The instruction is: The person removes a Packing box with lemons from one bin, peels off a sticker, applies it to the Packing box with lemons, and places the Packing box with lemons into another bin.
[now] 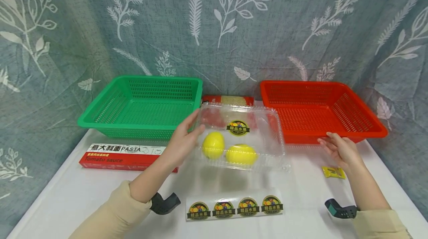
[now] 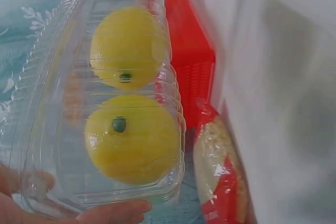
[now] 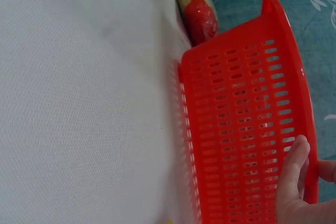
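My left hand (image 1: 182, 142) holds a clear plastic clamshell box (image 1: 279, 146) by its left end, raised over the middle of the table. The box carries a round black fruit label (image 1: 238, 128). Inside lie two yellow fruits (image 1: 213, 145) with small green stem ends, seen close up in the left wrist view. On the right, my right hand (image 1: 342, 153) pinches the near rim of a red plastic basket (image 3: 236, 119), with digits on both sides of the rim in the right wrist view. A small yellow wrapped packet (image 1: 333, 172) lies just below that hand.
At the back left stands a green basket (image 1: 147, 129). A pasta box (image 1: 123, 158) lies before it, partly behind my left forearm. Behind the clamshell lies a red bag of noodles (image 1: 234, 100). A strip of round fruit labels (image 1: 234, 206) is at the front. A patterned curtain (image 1: 230, 60) hangs behind.
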`<state>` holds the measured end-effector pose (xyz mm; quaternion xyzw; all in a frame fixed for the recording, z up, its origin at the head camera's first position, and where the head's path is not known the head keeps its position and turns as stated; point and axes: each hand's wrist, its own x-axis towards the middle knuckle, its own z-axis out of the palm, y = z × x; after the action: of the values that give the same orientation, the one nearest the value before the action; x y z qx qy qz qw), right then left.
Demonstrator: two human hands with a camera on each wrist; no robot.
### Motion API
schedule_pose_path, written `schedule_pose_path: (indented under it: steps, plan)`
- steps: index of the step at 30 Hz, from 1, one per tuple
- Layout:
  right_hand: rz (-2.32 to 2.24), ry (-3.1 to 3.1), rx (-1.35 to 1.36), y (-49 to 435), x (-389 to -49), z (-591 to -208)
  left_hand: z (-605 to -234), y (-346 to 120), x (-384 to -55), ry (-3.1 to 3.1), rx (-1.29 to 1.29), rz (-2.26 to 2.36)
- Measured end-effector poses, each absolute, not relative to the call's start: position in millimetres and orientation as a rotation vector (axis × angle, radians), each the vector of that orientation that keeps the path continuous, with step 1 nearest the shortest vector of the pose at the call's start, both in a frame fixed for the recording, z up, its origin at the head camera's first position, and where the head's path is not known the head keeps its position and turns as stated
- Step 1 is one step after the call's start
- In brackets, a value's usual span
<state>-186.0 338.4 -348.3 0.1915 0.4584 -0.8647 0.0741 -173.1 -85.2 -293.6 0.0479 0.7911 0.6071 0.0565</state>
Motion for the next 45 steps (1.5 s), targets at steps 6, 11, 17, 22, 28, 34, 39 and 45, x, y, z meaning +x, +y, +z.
schedule_pose_path:
  steps: [6, 11, 17, 22, 28, 34, 39, 45]
  plan:
    - [-2.602, 1.363, 0.595, 337, -188, -348, -282, -75, -183, 2.417, 0.163, 1.871]
    - [-2.600, 1.367, 0.565, 337, -188, -348, -276, -62, -196, 2.426, 0.181, 1.902]
    - [-2.625, 1.295, 0.503, 338, -186, -348, -272, -44, -209, 2.368, 0.138, 1.970]
    - [-2.624, 1.300, 0.502, 337, -186, -347, -269, -29, -219, 2.361, 0.143, 1.991]
    - [-2.634, 1.319, 0.508, 336, -187, -347, -263, -7, -232, 2.371, 0.148, 2.011]
    - [-2.656, 1.289, 0.482, 335, -187, -348, -261, 20, -243, 2.315, 0.140, 2.096]
    - [-2.656, 1.316, 0.517, 336, -186, -349, -263, 45, -249, 2.311, 0.094, 2.127]
    - [-2.607, 1.416, 0.536, 336, -186, -350, -269, 74, -258, 2.425, 0.010, 2.100]
